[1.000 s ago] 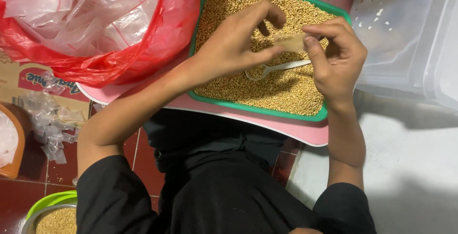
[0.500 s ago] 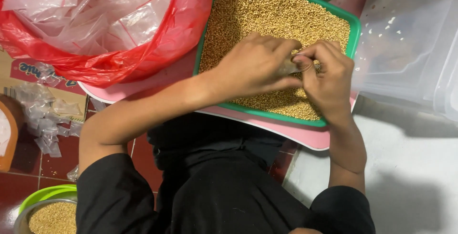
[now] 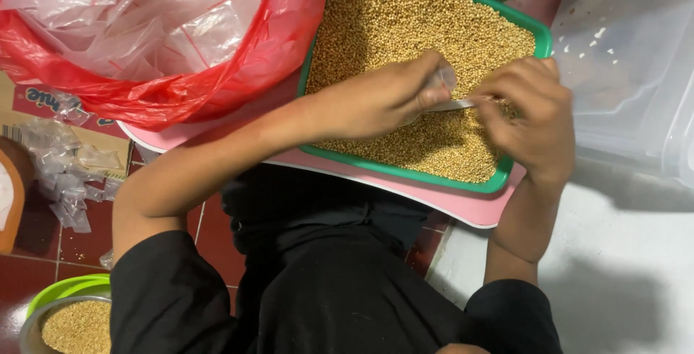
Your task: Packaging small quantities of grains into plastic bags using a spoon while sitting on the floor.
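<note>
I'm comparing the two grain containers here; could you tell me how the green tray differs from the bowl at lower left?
The green tray is rectangular, while the bowl is round. The tray lies on a pink board under both hands; the bowl sits apart on the red floor, partly cut off by the frame. The tray shows far more grain. Both hold the same yellowish grain.

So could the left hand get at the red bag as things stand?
Probably yes: the left hand is over the green tray, the red bag lies just beside it, nothing between; but it pinches a small clear bag.
</note>
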